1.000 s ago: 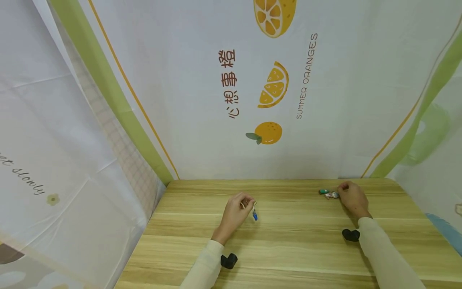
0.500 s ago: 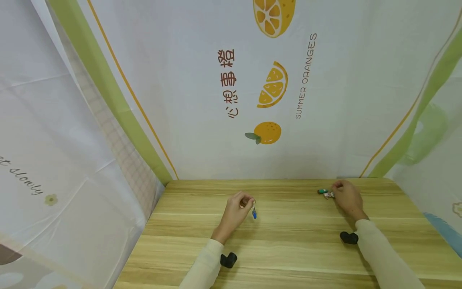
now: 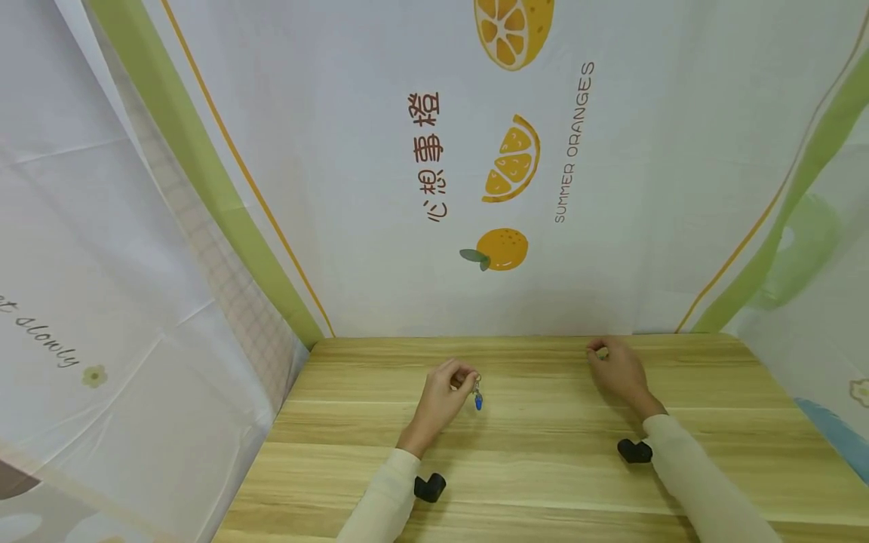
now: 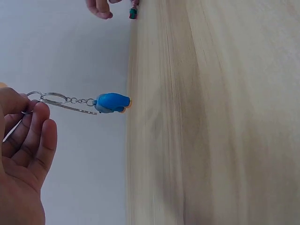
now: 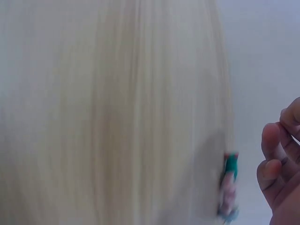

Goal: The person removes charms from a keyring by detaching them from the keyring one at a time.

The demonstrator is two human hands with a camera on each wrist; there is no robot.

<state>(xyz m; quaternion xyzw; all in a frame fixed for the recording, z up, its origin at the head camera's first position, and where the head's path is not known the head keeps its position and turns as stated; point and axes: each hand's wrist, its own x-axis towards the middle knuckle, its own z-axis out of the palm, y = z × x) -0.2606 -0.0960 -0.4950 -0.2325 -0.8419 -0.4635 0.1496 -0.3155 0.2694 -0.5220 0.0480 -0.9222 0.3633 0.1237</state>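
My left hand (image 3: pixel 440 400) pinches the metal ring of a keychain (image 4: pixel 112 102) between thumb and fingers. From that ring hang a short chain with a blue figure and a slim flat metal piece resembling a key blade. The blue figure (image 3: pixel 478 403) dangles above the table in the head view. My right hand (image 3: pixel 619 371) hovers near the table's far edge, fingers curled and thumb against the fingertips, with nothing visible between them. Beside it lies a small green-and-pink trinket (image 5: pixel 229 180), blurred in the right wrist view and hidden behind that hand in the head view.
The wood-grain table (image 3: pixel 543 467) ends at a white curtain (image 3: pixel 366 249) printed with oranges and lettering. Another cloth (image 3: pixel 102 249) hangs at the left side. A black device sits at each wrist, by the cream sleeves.
My right hand has moved left along the far edge and now covers the green-and-pink trinket from the head camera. My left hand holds the keychain almost still.
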